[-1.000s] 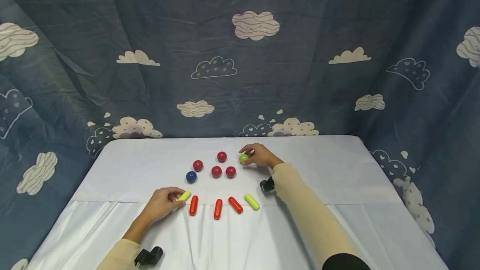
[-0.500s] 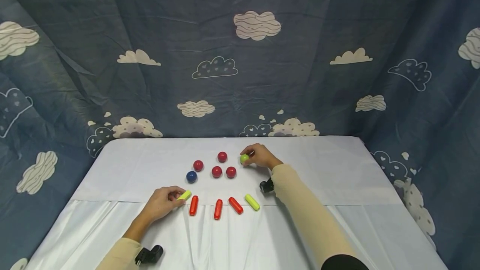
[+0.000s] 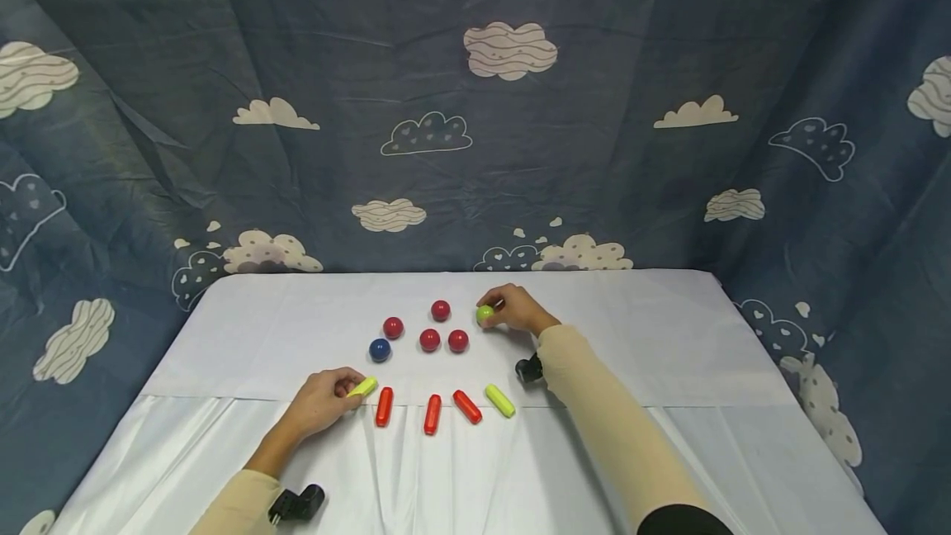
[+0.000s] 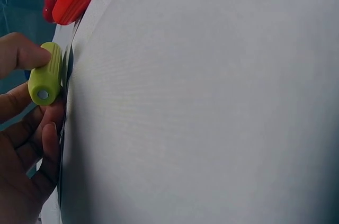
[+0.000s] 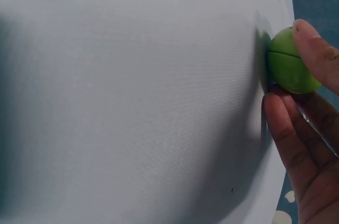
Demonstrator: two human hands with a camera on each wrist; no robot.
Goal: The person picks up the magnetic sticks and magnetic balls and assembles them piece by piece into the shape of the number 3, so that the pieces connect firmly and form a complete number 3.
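Between thumb and fingers, my left hand (image 3: 321, 401) pinches a yellow-green ribbed rod (image 4: 46, 78) with a silvery disc in its end. Just right of it lies a red rod (image 3: 383, 407). Farther back on the right, my right hand (image 3: 518, 310) holds a green ball (image 5: 290, 62) with a seam around it; thumb on one side, fingers curled at the other. Left of that ball sit several red balls (image 3: 457, 341), and a blue ball (image 3: 380, 350) is at their near left.
Two more red rods (image 3: 432, 414) and a second yellow-green rod (image 3: 499, 400) lie in the front row on the white cloth-covered table (image 3: 631, 337). Behind the table hangs a dark blue curtain (image 3: 579, 155) with cloud prints. Small black cameras (image 3: 297, 505) are strapped to the wrists.
My left hand has shifted very slightly left with the yellow-green rod. The right hand keeps its hold on the green ball, and the other pieces stay in place.
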